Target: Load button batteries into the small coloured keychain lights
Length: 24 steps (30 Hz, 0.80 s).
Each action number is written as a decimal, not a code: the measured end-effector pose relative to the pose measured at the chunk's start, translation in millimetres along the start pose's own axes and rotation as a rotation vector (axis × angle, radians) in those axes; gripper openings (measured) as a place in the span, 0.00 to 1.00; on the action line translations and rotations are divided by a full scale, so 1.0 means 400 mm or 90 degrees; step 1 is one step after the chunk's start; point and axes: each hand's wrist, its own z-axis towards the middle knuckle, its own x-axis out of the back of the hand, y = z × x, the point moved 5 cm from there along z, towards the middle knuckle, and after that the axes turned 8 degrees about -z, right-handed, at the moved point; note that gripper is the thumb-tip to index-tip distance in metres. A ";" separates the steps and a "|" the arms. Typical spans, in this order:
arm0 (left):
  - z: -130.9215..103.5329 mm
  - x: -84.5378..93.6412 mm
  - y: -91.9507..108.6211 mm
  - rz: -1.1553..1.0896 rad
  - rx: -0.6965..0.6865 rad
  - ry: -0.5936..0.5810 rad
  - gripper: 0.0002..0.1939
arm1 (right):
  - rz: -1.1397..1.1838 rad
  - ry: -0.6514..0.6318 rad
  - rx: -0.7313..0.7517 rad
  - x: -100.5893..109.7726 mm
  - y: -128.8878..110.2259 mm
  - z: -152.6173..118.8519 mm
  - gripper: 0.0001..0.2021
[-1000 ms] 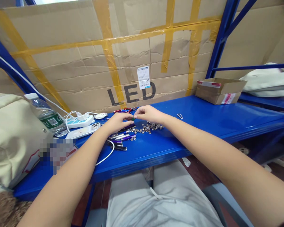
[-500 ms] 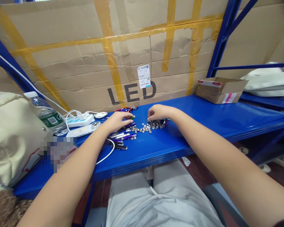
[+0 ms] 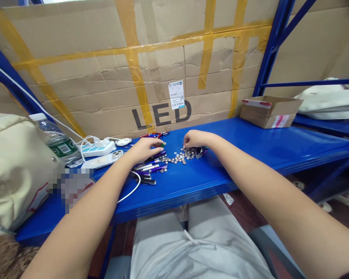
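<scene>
My left hand (image 3: pixel 147 149) is closed round a small green metal tube (image 3: pixel 163 145), like a penlight body, with only its end showing. Under and below that hand lie several slim tubes (image 3: pixel 151 166) in purple, blue, silver and black. Small round silver discs like button cells (image 3: pixel 178 158) are scattered on the blue tabletop between my hands. My right hand (image 3: pixel 195 138) has its fingers pinched together over the left edge of a heap of small shiny metal parts (image 3: pixel 194 153). Whatever its fingertips hold is hidden.
Red and blue tubes (image 3: pixel 152 135) lie behind my left hand. To the left are a phone (image 3: pixel 103 159), a power strip (image 3: pixel 100 148), a water bottle (image 3: pixel 59 141) and a beige bag (image 3: pixel 16 166). A small open carton (image 3: pixel 270 111) stands at right, before a large cardboard box (image 3: pixel 104 85).
My right hand has shifted very slightly at the edge of the metal heap, its fingers still pinched. My left hand keeps hold of the green tube in the same place.
</scene>
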 end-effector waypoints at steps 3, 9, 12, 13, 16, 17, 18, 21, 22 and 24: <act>0.001 -0.001 -0.003 0.001 -0.005 0.001 0.16 | 0.013 0.001 -0.001 -0.001 -0.008 -0.003 0.11; 0.001 -0.002 -0.001 -0.016 -0.006 0.007 0.16 | 0.161 0.132 0.062 0.023 -0.022 0.000 0.06; -0.001 -0.001 0.007 -0.038 0.004 0.011 0.16 | 0.426 0.199 0.133 0.036 -0.039 0.003 0.05; -0.002 -0.001 0.009 -0.043 0.010 0.014 0.16 | 0.514 0.209 0.164 0.038 -0.048 0.004 0.05; -0.005 -0.001 0.014 -0.059 0.022 0.027 0.18 | 0.690 0.226 0.266 0.036 -0.080 0.006 0.05; -0.005 0.000 0.015 -0.068 0.022 0.033 0.18 | 0.722 0.224 0.293 0.032 -0.091 0.008 0.06; -0.005 0.000 0.016 -0.080 0.020 0.039 0.19 | 0.745 0.218 0.311 0.026 -0.100 0.011 0.07; -0.004 0.001 0.021 -0.118 0.004 0.051 0.19 | 0.798 0.201 0.311 0.003 -0.114 0.024 0.10; -0.003 0.001 0.024 -0.133 -0.001 0.051 0.19 | 0.815 0.198 0.297 -0.004 -0.115 0.029 0.11; -0.002 0.001 0.031 -0.167 -0.005 0.052 0.20 | 0.849 0.188 0.271 -0.017 -0.114 0.036 0.13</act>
